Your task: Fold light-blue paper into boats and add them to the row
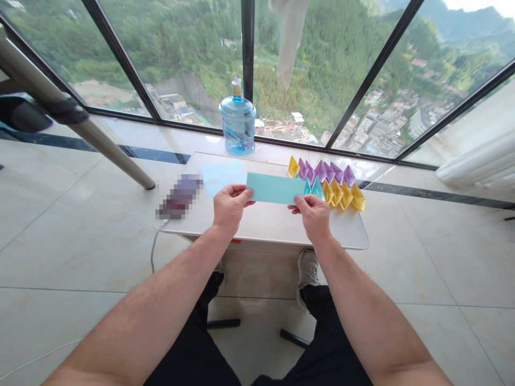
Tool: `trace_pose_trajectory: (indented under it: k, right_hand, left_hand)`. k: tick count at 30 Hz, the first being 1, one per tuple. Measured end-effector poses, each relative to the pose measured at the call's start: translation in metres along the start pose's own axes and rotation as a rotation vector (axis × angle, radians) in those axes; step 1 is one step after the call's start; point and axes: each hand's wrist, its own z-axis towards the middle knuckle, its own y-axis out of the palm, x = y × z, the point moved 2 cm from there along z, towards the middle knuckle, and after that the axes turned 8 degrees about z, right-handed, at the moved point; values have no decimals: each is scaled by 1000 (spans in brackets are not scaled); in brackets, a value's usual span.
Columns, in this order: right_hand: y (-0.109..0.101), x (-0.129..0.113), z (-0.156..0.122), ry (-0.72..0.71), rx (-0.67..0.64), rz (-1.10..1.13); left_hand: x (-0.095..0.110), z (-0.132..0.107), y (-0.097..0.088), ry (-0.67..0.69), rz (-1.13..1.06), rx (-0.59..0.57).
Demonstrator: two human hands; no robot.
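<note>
A light turquoise paper rectangle [276, 187], apparently folded, is held level above the low white table [265, 222]. My left hand [231, 205] pinches its left end between thumb and fingers. At the lower right corner, my right hand [314, 212] grips it the same way. Behind the paper's right end stand turquoise folded paper pieces [317, 187], partly hidden. Beside them are rows of yellow folded paper pieces [340, 194] and purple folded paper pieces [333, 172]. Pale blue paper sheets [221, 177] lie flat on the table, beyond my left hand.
A blurred-out device [181, 197] with a cable [153, 249] lies at the table's left. Behind the table, a blue water jug [238, 128] stands by the window. A metal pole [116, 150] slants down at left. My shoes [308, 273] are under the table's near edge.
</note>
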Motion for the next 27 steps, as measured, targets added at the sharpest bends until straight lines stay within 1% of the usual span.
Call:
trace_pose_trajectory:
  k: [27]
  right_hand:
    - [0,0,-1,9,-11,-4]
  left_hand:
    - [0,0,-1,-2,13,8]
